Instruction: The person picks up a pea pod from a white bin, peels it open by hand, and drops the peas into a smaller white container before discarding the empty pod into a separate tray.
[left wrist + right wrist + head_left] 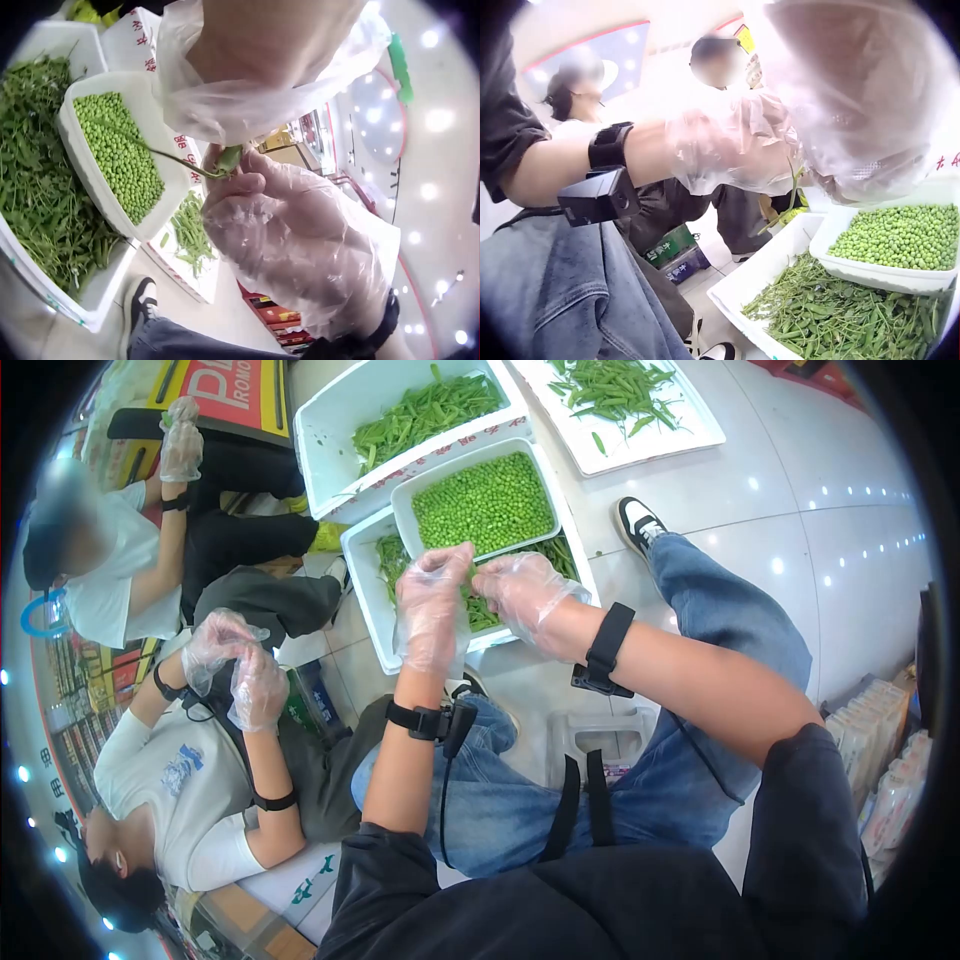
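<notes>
Both hands wear clear plastic gloves and meet over a white foam box point(357, 548) of pea plants and pods. My left hand point(432, 605) and my right hand point(530, 596) are fingertip to fingertip, pinching a green pea pod point(230, 157) between them. A long thin stem point(174, 157) trails from the pod in the left wrist view. Below the left hand in the right wrist view, a bit of green stem point(793, 184) hangs down. Close beyond the hands, a white tub point(402, 520) filled with shelled green peas point(485, 502) sits on the box.
Another foam box point(325, 430) with pods stands behind the tub. A white foam lid point(690, 435) bearing loose pods lies at the upper right. Two gloved people point(190, 790) sit at the left. A clear plastic container point(565, 745) is on the floor between my legs.
</notes>
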